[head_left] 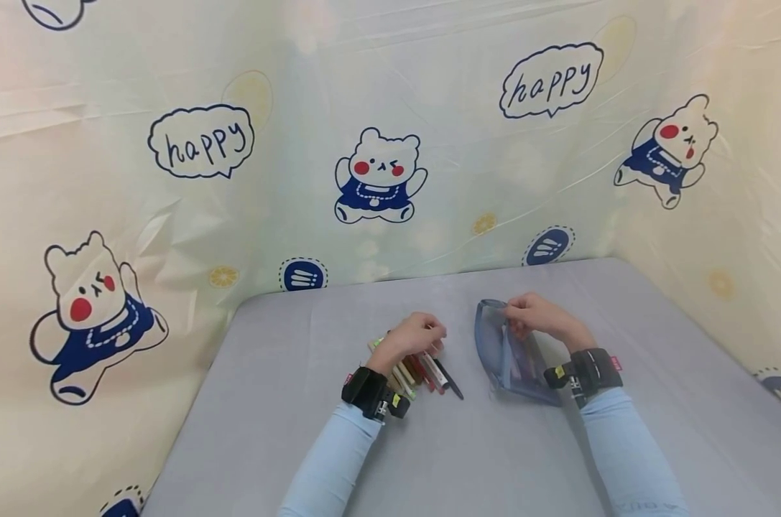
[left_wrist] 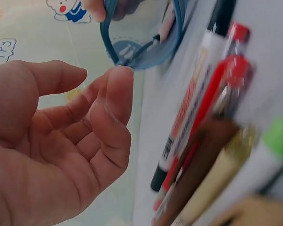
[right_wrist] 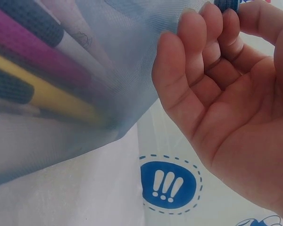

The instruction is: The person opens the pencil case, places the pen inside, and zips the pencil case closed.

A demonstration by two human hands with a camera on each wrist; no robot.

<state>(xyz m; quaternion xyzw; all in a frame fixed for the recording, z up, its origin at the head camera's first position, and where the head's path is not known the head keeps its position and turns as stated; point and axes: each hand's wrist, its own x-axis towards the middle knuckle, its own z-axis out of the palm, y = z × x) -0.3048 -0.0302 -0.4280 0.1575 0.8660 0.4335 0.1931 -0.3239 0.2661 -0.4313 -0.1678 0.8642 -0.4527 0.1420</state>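
On the pale grey counter (head_left: 468, 459), to the right of the loose cluster of slim pens and markers (head_left: 432, 370), locate the translucent blue mesh pouch (head_left: 516, 368). Your right hand (head_left: 544, 316) pinches its rim (left_wrist: 104, 37); your left hand (head_left: 417, 334), at the cluster, holds nothing, thumb and fingertips apart. Expect the pouch to be light and limp; grip it by the firmer banded rim. Expect the pens to be stiff, smooth and apt to roll; take each mid-barrel. Through the mesh, note a yellow barrel (right_wrist: 63, 101), a magenta barrel (right_wrist: 37, 45) and dark textured grips (right_wrist: 12, 84).
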